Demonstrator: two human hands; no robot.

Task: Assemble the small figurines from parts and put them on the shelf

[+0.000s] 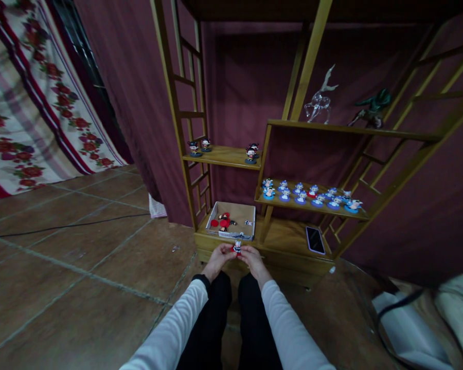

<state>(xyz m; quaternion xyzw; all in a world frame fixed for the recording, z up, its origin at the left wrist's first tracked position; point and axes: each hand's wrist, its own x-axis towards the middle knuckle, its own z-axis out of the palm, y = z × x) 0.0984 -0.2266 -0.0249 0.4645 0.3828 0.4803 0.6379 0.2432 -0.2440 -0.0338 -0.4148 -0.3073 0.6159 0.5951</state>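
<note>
Figurine (237,247) too small for detail, shelf (310,61) cropped

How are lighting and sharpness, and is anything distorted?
Head view: dim, the top of the brown wooden shelving unit in shadow; head view: its posts splay outward, distorted; head view: the small red-based figurine between the bare fingers looks soft.

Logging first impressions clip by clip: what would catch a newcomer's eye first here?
Probably the rows of small, mostly blue figurines on the right of the wooden cabinet. Above them stands a clear deer figure. In front, the left hand and right hand hold one red-based figurine.
</note>
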